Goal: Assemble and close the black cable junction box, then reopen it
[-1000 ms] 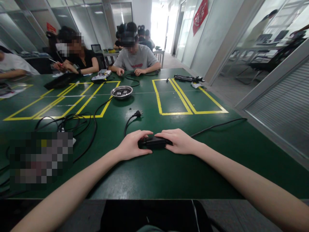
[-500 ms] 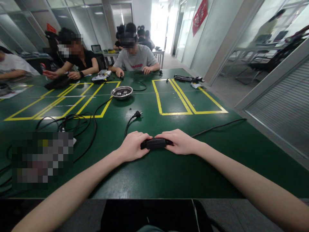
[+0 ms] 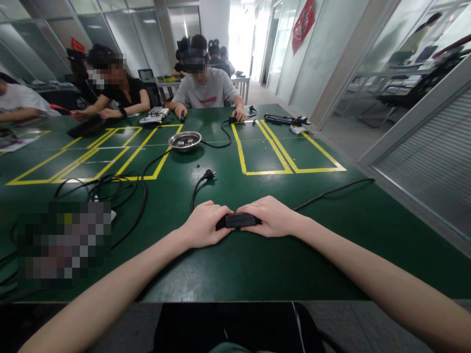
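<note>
A small black power adapter [image 3: 239,220] lies on the green table [image 3: 257,264] straight ahead of me. My left hand [image 3: 203,224] has its fingers curled around the adapter's left end. At the other end, my right hand [image 3: 270,215] is closed over it. A black cord runs from under my left hand to a plug [image 3: 209,174] lying farther out on the table. Another black cable [image 3: 331,190] leads away to the right from under my right hand.
A tangle of black cables [image 3: 106,189] lies at the left. A metal bowl [image 3: 185,140] sits beyond the plug, among yellow tape rectangles [image 3: 265,147]. Across the table, a person in a grey shirt [image 3: 206,90] handles a cable; another person [image 3: 114,93] sits at left.
My hands have closed in a little tighter on the adapter and tilted it slightly. The person in the grey shirt has moved a hand to the right, dragging a cable.
</note>
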A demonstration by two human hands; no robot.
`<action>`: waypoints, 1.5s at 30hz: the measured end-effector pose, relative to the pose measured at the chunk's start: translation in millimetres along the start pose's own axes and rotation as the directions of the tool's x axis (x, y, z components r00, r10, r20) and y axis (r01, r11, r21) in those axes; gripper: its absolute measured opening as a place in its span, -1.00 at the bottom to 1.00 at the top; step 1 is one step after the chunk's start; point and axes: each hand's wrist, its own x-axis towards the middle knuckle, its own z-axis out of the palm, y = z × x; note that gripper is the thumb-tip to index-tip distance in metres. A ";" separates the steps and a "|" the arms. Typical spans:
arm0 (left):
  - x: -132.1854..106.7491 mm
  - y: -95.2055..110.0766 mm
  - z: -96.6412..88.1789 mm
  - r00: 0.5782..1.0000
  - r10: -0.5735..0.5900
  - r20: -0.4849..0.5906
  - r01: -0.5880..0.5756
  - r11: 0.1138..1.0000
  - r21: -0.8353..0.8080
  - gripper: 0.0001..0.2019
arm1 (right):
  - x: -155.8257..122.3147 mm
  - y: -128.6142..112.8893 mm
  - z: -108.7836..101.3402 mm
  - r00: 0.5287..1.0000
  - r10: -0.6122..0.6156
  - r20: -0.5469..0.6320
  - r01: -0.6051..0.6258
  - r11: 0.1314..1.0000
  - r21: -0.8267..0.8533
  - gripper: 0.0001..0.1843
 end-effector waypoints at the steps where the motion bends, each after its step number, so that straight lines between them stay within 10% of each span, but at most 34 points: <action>1: -0.1 0.1 -0.5 1.000 0.015 0.005 -0.015 1.000 0.006 -0.77 | -0.4 -0.4 -1.0 1.000 0.005 0.002 -0.005 1.000 0.014 -0.70; 33: 1.0 7.3 -8.1 0.989 0.146 0.007 -0.146 0.986 0.078 -0.54 | -2.5 -3.9 -1.2 0.997 -0.074 -0.014 0.071 0.988 -0.135 -0.63; 45: 2.9 6.2 -7.0 0.999 0.014 -0.039 -0.011 0.997 0.073 -0.47 | -0.6 -3.9 -4.0 0.983 -0.181 -0.024 0.155 0.897 -0.415 -0.54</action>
